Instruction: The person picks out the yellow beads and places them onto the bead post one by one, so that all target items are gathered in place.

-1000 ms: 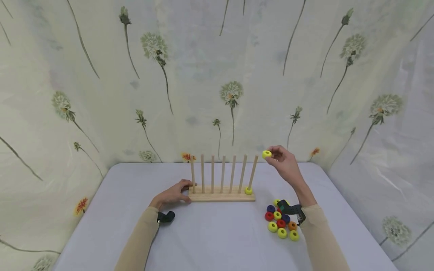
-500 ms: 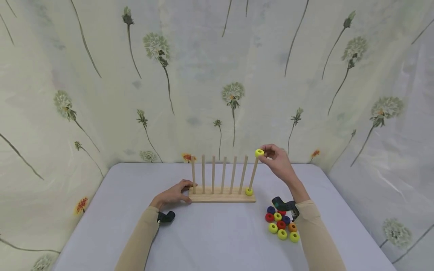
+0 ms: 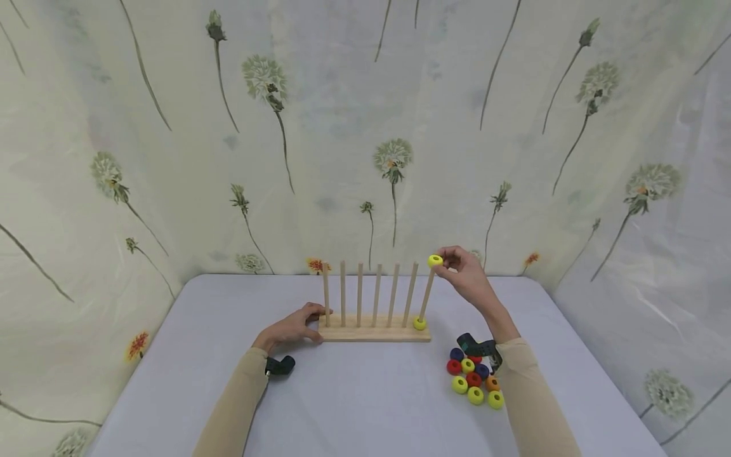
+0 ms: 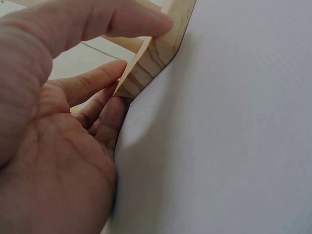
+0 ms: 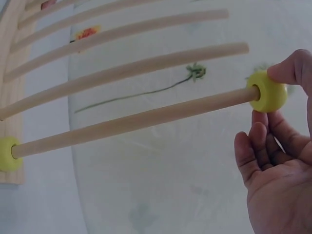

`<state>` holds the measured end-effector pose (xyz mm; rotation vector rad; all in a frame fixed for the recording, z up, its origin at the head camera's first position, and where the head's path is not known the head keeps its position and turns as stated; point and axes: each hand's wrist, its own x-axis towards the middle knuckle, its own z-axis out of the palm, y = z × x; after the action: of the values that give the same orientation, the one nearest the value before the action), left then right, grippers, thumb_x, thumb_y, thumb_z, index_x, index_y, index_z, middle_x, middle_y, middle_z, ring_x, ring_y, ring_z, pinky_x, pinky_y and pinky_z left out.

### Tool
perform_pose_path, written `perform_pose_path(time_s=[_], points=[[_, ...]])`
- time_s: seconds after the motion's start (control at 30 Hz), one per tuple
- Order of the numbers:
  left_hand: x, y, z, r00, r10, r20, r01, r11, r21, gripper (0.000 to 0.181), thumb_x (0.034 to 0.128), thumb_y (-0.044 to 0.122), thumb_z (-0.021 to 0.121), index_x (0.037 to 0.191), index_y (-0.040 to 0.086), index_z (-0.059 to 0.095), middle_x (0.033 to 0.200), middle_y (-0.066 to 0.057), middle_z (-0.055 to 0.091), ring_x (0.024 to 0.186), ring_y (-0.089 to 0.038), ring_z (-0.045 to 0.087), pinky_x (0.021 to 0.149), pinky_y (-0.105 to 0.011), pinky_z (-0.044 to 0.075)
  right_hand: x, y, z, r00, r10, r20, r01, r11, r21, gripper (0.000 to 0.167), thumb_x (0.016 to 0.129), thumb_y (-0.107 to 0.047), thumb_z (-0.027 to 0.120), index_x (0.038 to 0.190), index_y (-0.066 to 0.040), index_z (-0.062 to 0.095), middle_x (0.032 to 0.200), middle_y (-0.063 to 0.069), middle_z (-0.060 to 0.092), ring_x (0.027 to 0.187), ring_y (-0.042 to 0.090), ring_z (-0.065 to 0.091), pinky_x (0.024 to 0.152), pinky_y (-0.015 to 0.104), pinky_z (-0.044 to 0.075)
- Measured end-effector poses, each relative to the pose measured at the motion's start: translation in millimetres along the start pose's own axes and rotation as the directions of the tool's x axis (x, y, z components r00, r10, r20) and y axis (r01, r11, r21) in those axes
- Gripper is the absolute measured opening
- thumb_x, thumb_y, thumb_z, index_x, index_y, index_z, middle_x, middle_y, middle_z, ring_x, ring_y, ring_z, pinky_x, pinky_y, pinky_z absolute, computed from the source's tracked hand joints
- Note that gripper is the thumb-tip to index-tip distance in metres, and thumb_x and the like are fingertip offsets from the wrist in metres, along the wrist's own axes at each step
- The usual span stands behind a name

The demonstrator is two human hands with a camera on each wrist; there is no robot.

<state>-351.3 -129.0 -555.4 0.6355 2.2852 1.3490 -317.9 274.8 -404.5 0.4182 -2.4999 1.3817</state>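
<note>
The yellow bead [image 5: 273,93] is at the top of the end peg [image 5: 136,119], with the tip of the peg in its hole. The right hand [image 3: 469,276] pinches it between thumb and fingers. Down the same peg, between 6 and 7 o'clock, a low bead [image 3: 419,326] sits around the bottom.

That peg is the last on the right of seven, all stuck in a wood base [image 3: 374,334]. From the middle of the base, the yellow bead is between 1 and 2 o'clock. The left hand [image 3: 291,325] is at 9 o'clock and grips the base's end, thumb in front and fingers behind.

At 4 o'clock, a bunch of loose beads [image 3: 473,383], yellow, red, blue and orange, lies on the white table [image 3: 365,406]. At 12 o'clock, behind it all, is a flowery cloth [image 3: 320,127].
</note>
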Motion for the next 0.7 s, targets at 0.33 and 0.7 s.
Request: perform_pose_path(time_s=[0.33,0.7], points=[[-0.3,-0.6,0.3,1.0,0.001,-0.004,-0.001,1.0,-0.005,0.069,0.0725,0.015,0.081,0.135,0.012,0.051,0.142,-0.01,0.037,0.137,-0.032,0.036,0.115,-0.05,0.025,-1.0,-0.6,1.3,0.999,0.026,0.025,-0.027,0.999,0.021,0.036,0.09,-0.019,0.067,0.117,0.002,0.056,0.107,0.011,0.055,0.09,0.014,0.05,0.076,0.015,0.043],[-0.4,-0.2,0.0,1.0,0.005,-0.001,-0.005,1.0,-0.007,0.068,0.073,0.014,0.08,0.135,0.013,0.052,0.141,-0.01,0.036,0.138,-0.031,0.035,0.115,-0.048,0.026,-10.5,-30.1,0.2,0.998,0.045,0.044,-0.044,0.999,-0.023,0.032,0.092,-0.01,0.063,0.117,0.009,0.055,0.103,0.014,0.055,0.09,0.017,0.05,0.08,0.022,0.044]])
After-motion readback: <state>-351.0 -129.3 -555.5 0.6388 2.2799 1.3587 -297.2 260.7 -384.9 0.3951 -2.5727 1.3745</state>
